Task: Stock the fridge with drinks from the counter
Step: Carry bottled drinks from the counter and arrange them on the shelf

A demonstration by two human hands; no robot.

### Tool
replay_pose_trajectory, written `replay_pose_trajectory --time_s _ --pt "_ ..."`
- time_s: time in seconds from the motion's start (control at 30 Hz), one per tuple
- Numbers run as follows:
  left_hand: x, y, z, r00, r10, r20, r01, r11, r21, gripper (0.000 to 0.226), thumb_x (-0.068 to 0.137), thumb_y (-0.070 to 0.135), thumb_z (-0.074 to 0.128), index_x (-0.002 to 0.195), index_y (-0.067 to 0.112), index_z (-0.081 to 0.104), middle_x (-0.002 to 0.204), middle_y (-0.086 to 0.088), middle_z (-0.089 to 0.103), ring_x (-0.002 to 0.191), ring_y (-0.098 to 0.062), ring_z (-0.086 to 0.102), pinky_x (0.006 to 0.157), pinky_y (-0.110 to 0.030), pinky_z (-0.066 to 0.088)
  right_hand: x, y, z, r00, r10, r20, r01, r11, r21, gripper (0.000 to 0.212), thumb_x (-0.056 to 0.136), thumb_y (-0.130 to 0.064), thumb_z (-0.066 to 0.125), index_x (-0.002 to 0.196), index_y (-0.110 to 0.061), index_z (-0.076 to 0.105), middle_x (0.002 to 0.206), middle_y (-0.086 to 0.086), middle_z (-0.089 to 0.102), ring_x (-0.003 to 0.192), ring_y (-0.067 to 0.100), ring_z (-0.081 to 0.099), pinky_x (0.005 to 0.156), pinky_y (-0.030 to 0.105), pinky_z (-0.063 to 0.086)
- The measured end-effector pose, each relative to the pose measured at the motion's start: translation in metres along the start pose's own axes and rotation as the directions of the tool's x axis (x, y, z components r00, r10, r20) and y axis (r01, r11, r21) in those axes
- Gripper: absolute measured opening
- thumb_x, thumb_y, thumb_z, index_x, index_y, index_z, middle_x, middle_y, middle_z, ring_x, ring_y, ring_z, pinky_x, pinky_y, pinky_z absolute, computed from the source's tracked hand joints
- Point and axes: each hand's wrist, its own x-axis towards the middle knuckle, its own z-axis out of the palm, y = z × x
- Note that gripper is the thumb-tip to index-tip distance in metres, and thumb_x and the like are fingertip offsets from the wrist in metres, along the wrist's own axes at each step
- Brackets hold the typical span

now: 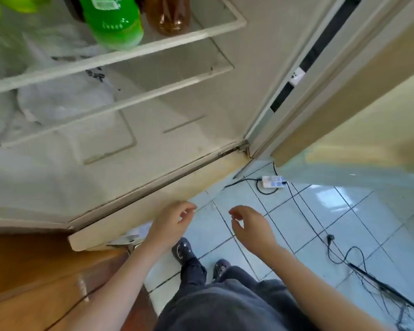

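Observation:
The fridge stands open in front of me, its upper glass shelf (153,44) holding a green bottle (112,22) and a brown bottle (170,15) side by side. More yellow-green bottles (0,5) show at the top left corner. My left hand (172,223) hangs below the fridge's bottom edge, fingers loosely curled, holding nothing. My right hand (249,225) hovers beside it over the floor, also loosely curled and holding nothing. The counter with drinks is out of view.
A white plastic bag (65,99) lies on the lower shelf. The fridge door (344,91) stands open at right. A wooden cabinet (34,271) is at lower left. A power strip (273,182) and loose black cables (344,254) lie on the tiled floor.

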Motion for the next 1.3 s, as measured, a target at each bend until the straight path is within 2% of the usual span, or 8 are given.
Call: replay_pose_trajectory --time_s 0.17,0.3,0.47,0.6,0.9,1.0,1.23,1.3 --pt "-0.035 -0.065 0.07 0.826 -0.384 0.414 0.194 0.882 0.43 0.017 0.097 0.03 0.039 0.086 0.023 0.049 0.091 -0.005 0.061 0.087 -0.022 0.059 0.057 -0.025 0.036 -0.086 0.101 0.06 0.849 0.433 0.303 -0.413 0.901 -0.13 0.036 0.092 -0.024 0.043 0.125 -0.023 0.055 0.126 -0.001 0.059 0.115 0.019 0.055 0.089 0.024 0.042" --pt "-0.079 -0.093 0.115 0.676 -0.502 0.539 0.143 0.807 0.573 0.015 0.094 0.037 0.042 0.082 0.031 0.049 0.109 -0.003 0.063 0.109 -0.021 0.057 0.073 -0.021 0.035 -0.168 0.157 0.089 0.705 0.611 0.361 -0.63 0.773 -0.078 0.033 0.092 -0.027 0.044 0.123 -0.022 0.055 0.13 0.001 0.057 0.118 0.02 0.053 0.092 0.023 0.041" --pt "-0.117 -0.09 0.166 0.708 -0.511 0.487 0.128 0.772 0.623 0.032 0.094 0.039 0.044 0.119 0.021 0.053 0.124 -0.004 0.058 0.104 -0.021 0.056 0.084 -0.026 0.042 -0.274 0.196 0.126 0.703 0.642 0.305 -0.696 0.709 0.114 0.03 0.093 -0.029 0.046 0.118 -0.021 0.058 0.12 0.0 0.063 0.11 0.018 0.057 0.085 0.023 0.042" --pt "-0.161 -0.078 0.223 0.793 -0.437 0.425 0.142 0.81 0.569 0.031 0.096 0.032 0.047 0.12 0.015 0.054 0.123 -0.008 0.058 0.109 -0.023 0.053 0.081 -0.026 0.037 -0.375 0.23 0.161 0.664 0.682 0.306 -0.746 0.63 0.217 0.031 0.093 -0.026 0.047 0.121 -0.018 0.057 0.122 0.002 0.062 0.112 0.02 0.056 0.09 0.026 0.043" --pt "-0.289 -0.01 0.347 0.684 -0.239 0.69 -0.367 0.704 0.608 0.028 0.089 0.028 0.055 0.113 0.018 0.063 0.117 0.0 0.064 0.11 -0.018 0.057 0.092 -0.026 0.043 -0.6 0.281 0.249 0.354 0.842 0.406 -0.92 0.235 0.315 0.028 0.092 -0.023 0.044 0.115 -0.019 0.06 0.124 0.002 0.063 0.113 0.02 0.057 0.087 0.025 0.043" --pt "-0.299 0.014 0.38 0.559 -0.34 0.756 -0.431 0.66 0.615 0.027 0.089 0.026 0.053 0.113 0.015 0.061 0.115 0.0 0.065 0.105 -0.015 0.058 0.087 -0.023 0.042 -0.633 0.282 0.273 0.311 0.846 0.434 -0.906 0.126 0.404 0.025 0.093 -0.026 0.043 0.112 -0.02 0.059 0.119 0.001 0.063 0.105 0.018 0.059 0.085 0.025 0.045" --pt "-0.313 0.054 0.486 0.443 -0.448 0.776 -0.703 0.363 0.611 0.026 0.098 0.034 0.04 0.106 0.017 0.058 0.119 -0.004 0.062 0.109 -0.019 0.056 0.083 -0.023 0.038 -0.669 0.284 0.311 0.317 0.779 0.542 -0.709 -0.185 0.681 0.024 0.099 -0.036 0.042 0.106 -0.021 0.06 0.102 -0.005 0.064 0.089 0.007 0.06 0.07 0.018 0.048" --pt "-0.32 0.071 0.534 0.394 -0.478 0.785 -0.766 0.301 0.568 0.023 0.099 0.034 0.037 0.097 0.018 0.054 0.121 -0.008 0.061 0.11 -0.021 0.055 0.085 -0.024 0.038 -0.698 0.296 0.312 0.232 0.799 0.555 -0.655 -0.293 0.697 0.019 0.099 -0.035 0.043 0.105 -0.025 0.058 0.104 -0.008 0.062 0.088 0.003 0.058 0.066 0.014 0.044"
